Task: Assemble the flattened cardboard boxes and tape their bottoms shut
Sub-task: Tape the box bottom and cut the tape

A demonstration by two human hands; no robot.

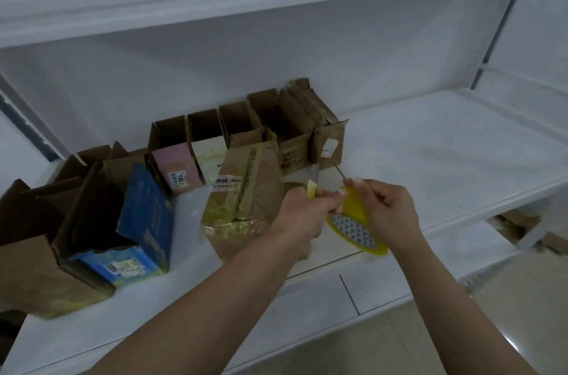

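A brown cardboard box lies on the white shelf with yellowish tape along its top seam and near end. My left hand is to the right of this box and grips a small utility knife with a yellow handle, blade pointing up. Just to the right, my right hand holds a yellow roll of tape, tilted over the shelf. The knife sits close to the roll, where the tape leaves it.
A row of several opened cardboard boxes stands along the back of the shelf. A blue box and larger brown boxes sit at the left. More cardboard lies on the floor at the right, below the shelf.
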